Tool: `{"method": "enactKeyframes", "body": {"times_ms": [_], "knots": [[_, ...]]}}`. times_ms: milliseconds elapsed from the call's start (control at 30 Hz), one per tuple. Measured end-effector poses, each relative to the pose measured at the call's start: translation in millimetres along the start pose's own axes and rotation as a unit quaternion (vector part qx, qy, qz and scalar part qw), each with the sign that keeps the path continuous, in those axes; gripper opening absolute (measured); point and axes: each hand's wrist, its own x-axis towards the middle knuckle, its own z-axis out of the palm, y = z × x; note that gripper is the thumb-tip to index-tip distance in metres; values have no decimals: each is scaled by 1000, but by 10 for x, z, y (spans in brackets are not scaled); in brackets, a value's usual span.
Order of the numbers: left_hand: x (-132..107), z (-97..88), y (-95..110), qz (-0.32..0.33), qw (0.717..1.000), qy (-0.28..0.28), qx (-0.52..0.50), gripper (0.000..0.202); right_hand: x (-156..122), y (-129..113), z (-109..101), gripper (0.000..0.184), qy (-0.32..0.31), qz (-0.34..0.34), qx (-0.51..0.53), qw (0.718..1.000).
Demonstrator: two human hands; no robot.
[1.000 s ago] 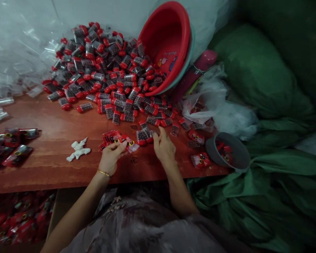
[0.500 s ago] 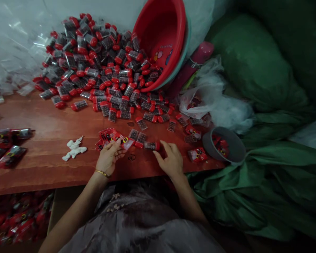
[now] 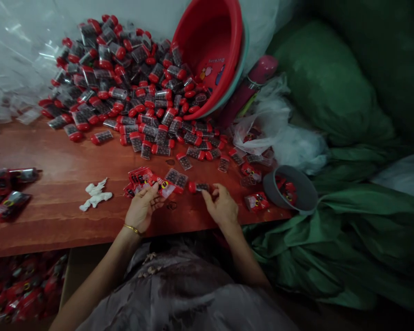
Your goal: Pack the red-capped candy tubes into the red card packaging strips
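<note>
My left hand [image 3: 143, 209], with a gold bangle at the wrist, pinches a red printed wrapper [image 3: 163, 185] that has a clear end. Beneath and behind its fingers lies a fanned stack of similar red wrappers [image 3: 138, 177]. The thumb and fingers of my right hand [image 3: 223, 206] are closed on the clear end of a small red-capped container [image 3: 198, 187] with dark contents. Its red cap points left, toward the wrapper. Two more such containers [image 3: 176, 178] lie side by side just beyond the wrapper's clear end.
A large heap of red-capped containers [image 3: 124, 87] spills from a tilted red basin [image 3: 224, 37]. To the right are a dark pink flask [image 3: 258, 76], a plastic bag [image 3: 293, 142] and a grey bowl [image 3: 290, 188]. Filled packets [image 3: 12, 204] and a crumpled white scrap [image 3: 95, 195] lie left.
The container at my right hand has turned around: its red cap faced my fingers and now faces left. My right fingers have closed on its clear end. The left hand stays on the wrapper.
</note>
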Motion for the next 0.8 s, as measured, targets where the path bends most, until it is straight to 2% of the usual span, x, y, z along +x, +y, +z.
{"method": "enactKeyframes", "body": {"times_ms": [67,133,233,367,433,500,567,667,800], "knots": [[-3,8,-15,-9,1000,-7,2,42,-26,-125,12,60,-15,-45,-40,998],[-8,-4,-13,-12,1000,-8,1,41,-4,-184,22,63,-49,-113,-64,990],[-23,-37,20,-9,1000,0,-5,38,86,-119,38,52,-129,-181,-57,973],[-50,-40,59,-9,1000,-4,-18,36,153,37,41,40,-168,-189,-4,967],[-61,-21,52,-10,999,-19,-25,39,108,25,4,34,-163,-171,68,969],[-67,0,31,-9,999,-32,-26,42,14,-68,-68,30,-174,-131,177,960],[-74,16,8,-3,999,-36,-22,44,-93,-215,-161,28,-215,-80,296,927],[-92,30,-11,12,999,-30,-14,45,-187,-432,-276,23,-272,-15,426,863],[-119,24,-10,50,999,-11,2,46,-154,-549,-303,20,-311,67,487,814]]}}
